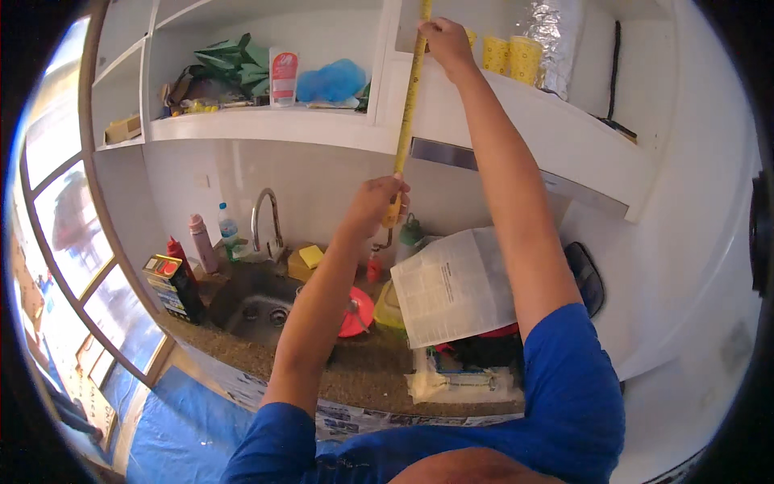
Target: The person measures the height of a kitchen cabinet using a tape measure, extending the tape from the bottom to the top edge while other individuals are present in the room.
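Blue sleeves (568, 359) are nearest; a yellow tape measure (410, 97) with printed marks stretches upright before the white cupboard (451, 121). The left hand (377, 202) grips its case (393, 213), the right hand (448, 47) pinches the tape higher. On a sheet (455, 286) below, print is too small to read.

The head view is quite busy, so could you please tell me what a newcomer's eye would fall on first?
Probably the yellow tape measure, stretched upward from the left hand near the counter to the raised right hand at the open cupboard. Next, the crumpled blue bundle on the upper shelf, and the large printed sheet over the counter's right side.
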The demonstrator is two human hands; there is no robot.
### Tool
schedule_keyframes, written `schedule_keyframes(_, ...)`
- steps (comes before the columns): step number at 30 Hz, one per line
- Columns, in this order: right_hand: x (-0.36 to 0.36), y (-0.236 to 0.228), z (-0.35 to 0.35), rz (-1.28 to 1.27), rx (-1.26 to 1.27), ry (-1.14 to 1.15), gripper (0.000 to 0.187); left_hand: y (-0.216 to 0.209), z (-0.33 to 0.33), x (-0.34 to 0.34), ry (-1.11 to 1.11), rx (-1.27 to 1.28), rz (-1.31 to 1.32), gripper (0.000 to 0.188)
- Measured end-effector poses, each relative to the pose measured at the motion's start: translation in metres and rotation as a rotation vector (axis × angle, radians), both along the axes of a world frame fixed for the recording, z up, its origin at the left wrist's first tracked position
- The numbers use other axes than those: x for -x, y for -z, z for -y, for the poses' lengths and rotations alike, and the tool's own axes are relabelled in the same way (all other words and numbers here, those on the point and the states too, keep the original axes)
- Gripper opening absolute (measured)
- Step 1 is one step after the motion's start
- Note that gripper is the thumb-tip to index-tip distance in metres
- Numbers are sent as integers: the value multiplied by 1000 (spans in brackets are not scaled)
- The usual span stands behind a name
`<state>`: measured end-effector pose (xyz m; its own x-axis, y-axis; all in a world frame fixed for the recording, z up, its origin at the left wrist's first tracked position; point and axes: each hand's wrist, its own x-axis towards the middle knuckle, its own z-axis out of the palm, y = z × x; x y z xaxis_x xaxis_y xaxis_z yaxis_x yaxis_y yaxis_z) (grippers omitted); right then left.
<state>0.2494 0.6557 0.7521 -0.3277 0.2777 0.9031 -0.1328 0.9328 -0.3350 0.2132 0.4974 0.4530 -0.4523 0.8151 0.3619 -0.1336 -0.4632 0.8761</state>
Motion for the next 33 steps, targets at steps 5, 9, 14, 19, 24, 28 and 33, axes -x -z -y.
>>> schedule_keyframes(5, 7, -1, -14, 31, -36, -21, 48, 1, -8, 7, 24, -23, 10, 36)
schedule_keyframes(9, -3, 6, -1, 41, -82, 8, 46, -11, -4, 3, 51, 7, 50, 36)
schedule_keyframes(14, -6, 6, -1, 57, -115, -20, 38, -23, -5, 7, 34, 25, 17, 37)
schedule_keyframes(19, -10, 9, 10, 52, -124, 18, 42, -31, -9, 25, 107, 33, -3, 38)
schedule_keyframes(24, -12, 11, 7, 94, -136, 6, 38, -42, -6, 25, 110, 57, 2, 40)
schedule_keyframes(28, -5, 12, 2, 131, -145, 8, 37, -32, -16, 37, 141, -1, -42, 35)
schedule_keyframes(33, -12, 7, 17, 121, -48, 105, 49, -48, -5, 12, 85, 42, 67, 32)
